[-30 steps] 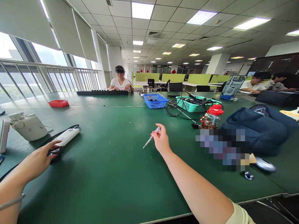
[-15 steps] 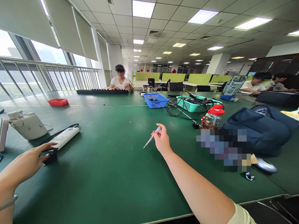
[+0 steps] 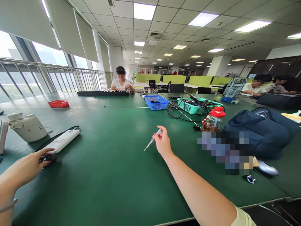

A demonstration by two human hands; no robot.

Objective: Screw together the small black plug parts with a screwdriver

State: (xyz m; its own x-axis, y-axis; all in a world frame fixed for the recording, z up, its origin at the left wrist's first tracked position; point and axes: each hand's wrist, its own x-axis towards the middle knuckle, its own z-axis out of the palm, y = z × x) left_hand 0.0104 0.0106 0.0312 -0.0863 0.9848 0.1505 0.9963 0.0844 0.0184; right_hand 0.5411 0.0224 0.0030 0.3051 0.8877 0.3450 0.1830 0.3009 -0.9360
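My right hand [image 3: 162, 142] is out over the middle of the green table [image 3: 113, 175], closed on a slim screwdriver [image 3: 152, 139] with a clear handle, its metal tip pointing down and left just above the tabletop. My left hand [image 3: 25, 168] rests at the left near edge, fingers curled over a small black object [image 3: 49, 157] that lies on the table. Just beyond that object lies a white power strip [image 3: 63, 141] with a black cable.
A white kettle-like appliance [image 3: 27, 126] stands far left. A red tray [image 3: 58, 103], blue basket [image 3: 156, 101], teal basket with cables [image 3: 198, 106], red-lidded jar [image 3: 213, 119] and dark blue bag [image 3: 258, 130] sit further off. Other people are seated at the back and right.
My left hand has slid back toward me, drawing the small black object away from the power strip. My right hand has held nearly still with the screwdriver.
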